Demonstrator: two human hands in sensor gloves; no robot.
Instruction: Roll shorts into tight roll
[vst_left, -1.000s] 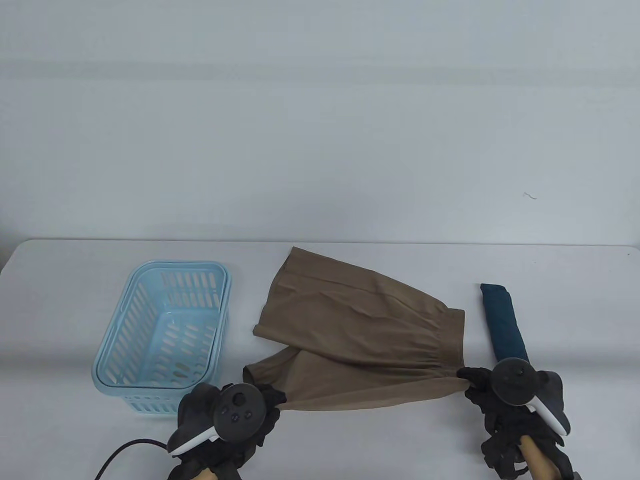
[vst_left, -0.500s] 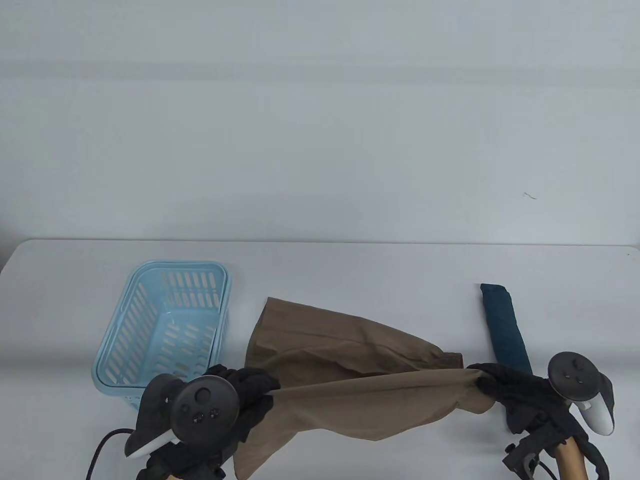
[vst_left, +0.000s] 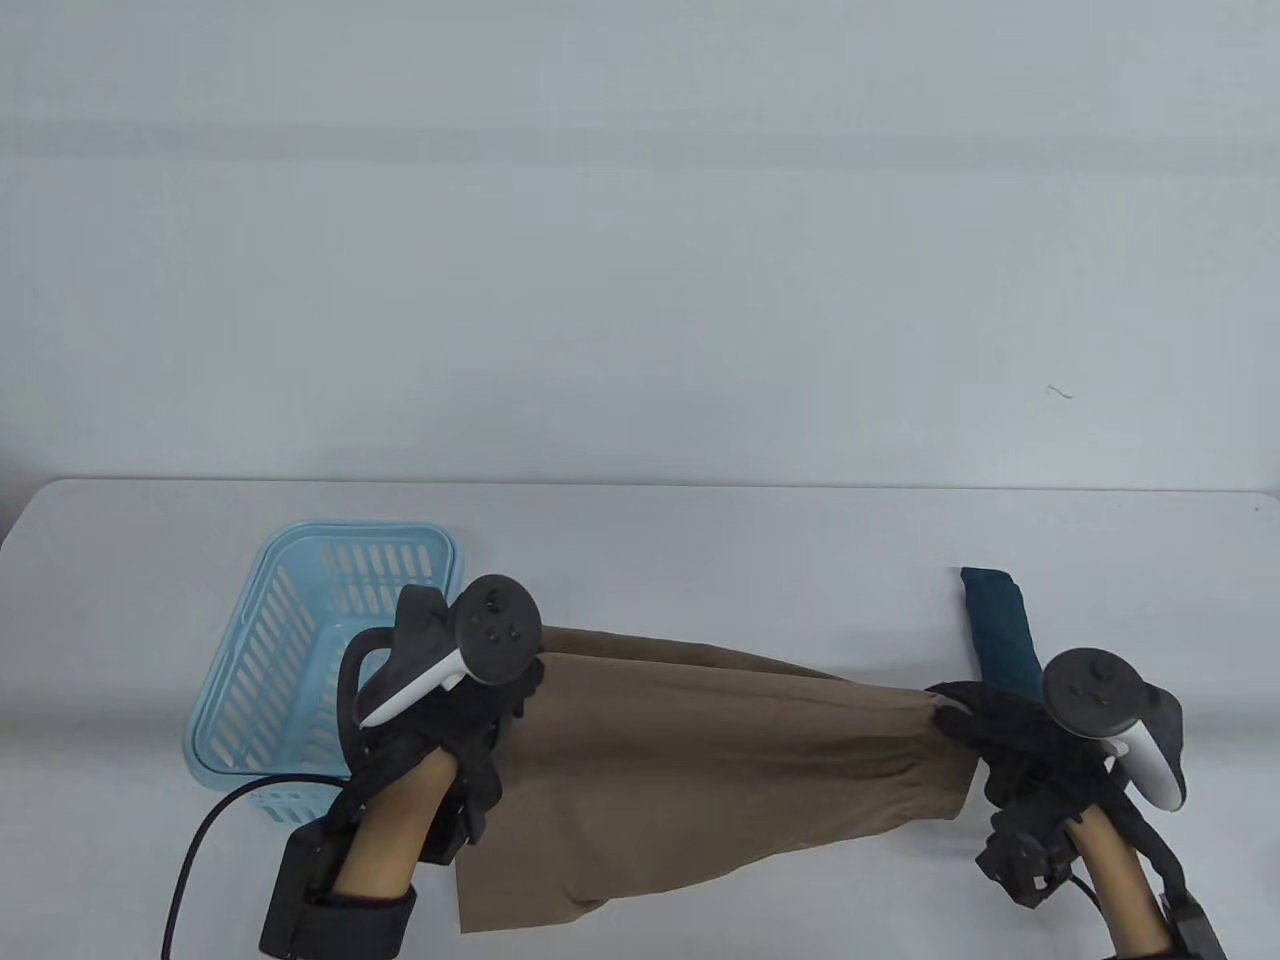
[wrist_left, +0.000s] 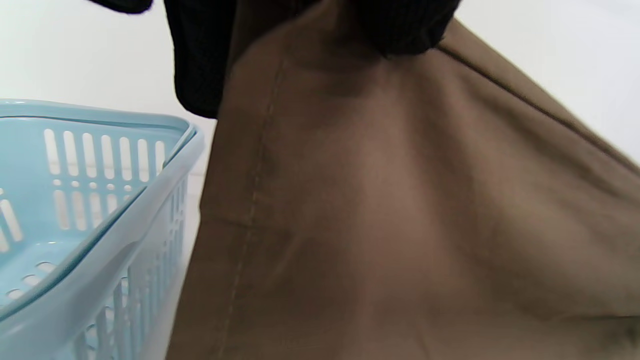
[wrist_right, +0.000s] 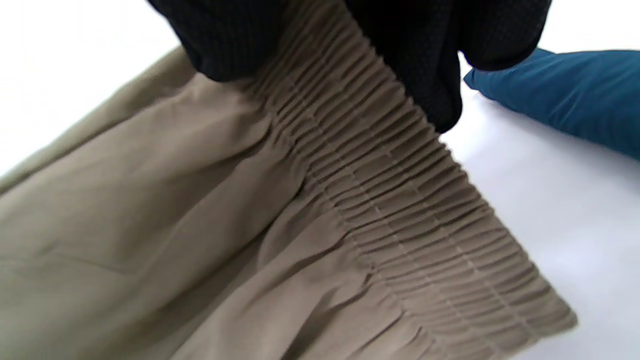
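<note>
The brown shorts (vst_left: 700, 770) hang stretched between my two hands above the table, their lower part draping toward the front edge. My left hand (vst_left: 515, 690) grips the leg-hem end, beside the basket; the left wrist view shows my fingers (wrist_left: 200, 60) closed on the fabric (wrist_left: 380, 210). My right hand (vst_left: 955, 720) grips the elastic waistband; the right wrist view shows my fingers (wrist_right: 420, 60) pinching the gathered waistband (wrist_right: 400, 190).
A light blue slotted basket (vst_left: 250, 680) stands at the left, also in the left wrist view (wrist_left: 100, 210). A dark teal rolled cloth (vst_left: 1000, 625) lies at the right behind my right hand, also in the right wrist view (wrist_right: 565, 90). A black cable (vst_left: 190, 860) runs off the front.
Both hands lifted the shorts off the table and moved them away from me. The left hand rose up beside the basket. The shorts now hang spread between the hands.
</note>
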